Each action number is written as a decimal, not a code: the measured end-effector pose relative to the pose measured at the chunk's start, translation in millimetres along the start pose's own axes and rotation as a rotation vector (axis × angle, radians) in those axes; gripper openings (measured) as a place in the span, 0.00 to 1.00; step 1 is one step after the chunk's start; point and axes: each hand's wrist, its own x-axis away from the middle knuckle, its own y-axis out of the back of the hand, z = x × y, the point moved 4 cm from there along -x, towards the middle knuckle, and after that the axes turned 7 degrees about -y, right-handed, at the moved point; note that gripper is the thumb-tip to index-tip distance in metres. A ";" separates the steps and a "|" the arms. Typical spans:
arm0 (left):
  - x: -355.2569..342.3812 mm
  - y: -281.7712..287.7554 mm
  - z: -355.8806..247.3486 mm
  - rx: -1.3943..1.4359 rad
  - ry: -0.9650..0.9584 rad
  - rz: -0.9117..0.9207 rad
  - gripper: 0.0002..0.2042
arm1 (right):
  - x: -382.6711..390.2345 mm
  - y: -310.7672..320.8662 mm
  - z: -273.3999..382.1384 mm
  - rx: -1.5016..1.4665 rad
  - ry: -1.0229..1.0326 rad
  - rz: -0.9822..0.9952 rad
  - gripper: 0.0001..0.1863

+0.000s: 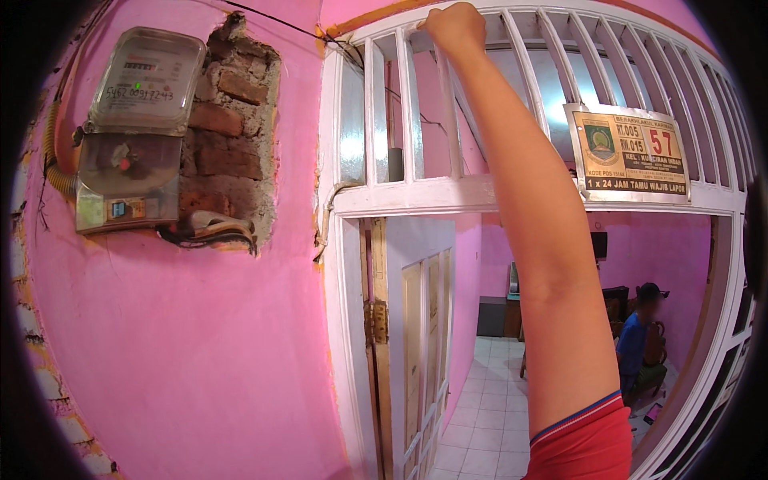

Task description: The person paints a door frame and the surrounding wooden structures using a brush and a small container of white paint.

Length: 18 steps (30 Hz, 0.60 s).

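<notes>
My right hand (454, 28) is raised high, its arm in a red sleeve coming up from the lower right. Its fingers are closed on the top of a slanted bar of the white transom grille (416, 192) above the doorway. Several white bars run upright and slanted across this grille, with shiny panes behind them. A thin black cable (280, 24) runs along the wall to the grille's top left corner, close to the hand. My left hand is out of view.
A grey electric meter (136, 128) hangs on the pink wall beside exposed bricks (232, 120). A yellow plaque (632, 152) is fixed to the grille. Below, a cream door (424, 352) stands open onto a white tiled floor (488, 400). A person in blue (636, 344) sits inside.
</notes>
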 end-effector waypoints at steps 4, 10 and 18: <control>-2.6 5.9 -22.8 -0.046 -0.010 0.048 0.28 | -7.5 4.7 -13.3 0.076 -0.065 0.034 0.17; 0.4 9.5 -19.0 -0.073 0.037 0.064 0.29 | 18.3 9.0 1.1 0.085 -0.132 0.153 0.17; 7.6 9.1 3.8 -0.057 0.113 0.058 0.30 | 20.6 4.6 5.4 0.233 -0.151 0.208 0.17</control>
